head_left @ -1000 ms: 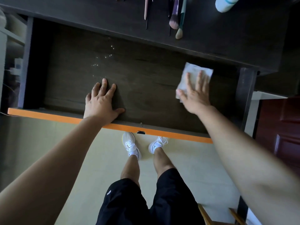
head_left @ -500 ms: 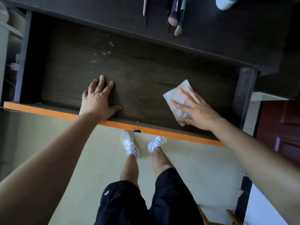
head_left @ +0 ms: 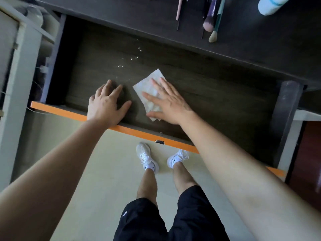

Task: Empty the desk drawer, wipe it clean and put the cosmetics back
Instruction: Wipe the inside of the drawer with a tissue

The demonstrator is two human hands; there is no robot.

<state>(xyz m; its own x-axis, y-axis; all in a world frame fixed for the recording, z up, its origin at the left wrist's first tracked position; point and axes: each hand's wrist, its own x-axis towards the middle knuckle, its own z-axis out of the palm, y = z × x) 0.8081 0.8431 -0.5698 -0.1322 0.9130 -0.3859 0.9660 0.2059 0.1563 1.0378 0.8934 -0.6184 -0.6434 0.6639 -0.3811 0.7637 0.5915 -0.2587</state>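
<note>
Both of my hands are inside the open drawer [head_left: 217,101]. My right hand [head_left: 169,102] lies flat, fingers straight and a little spread, pressing a white wipe [head_left: 150,84] onto the drawer's dark bottom, about midway along it and close to its orange front edge [head_left: 139,131]. My left hand [head_left: 106,106] is just beside the wipe without touching it, palm down on the drawer bottom with the fingers spread and the wrist crossing the orange front edge. Small bright droplets [head_left: 130,58] dot the wood further toward the drawer's back. Beyond the back of the drawer, on the desk top [head_left: 139,20], lie makeup brushes [head_left: 209,24] and a white bottle [head_left: 271,6]. Below the drawer's front, my white shoes [head_left: 146,158] stand on the pale floor [head_left: 104,171].
</note>
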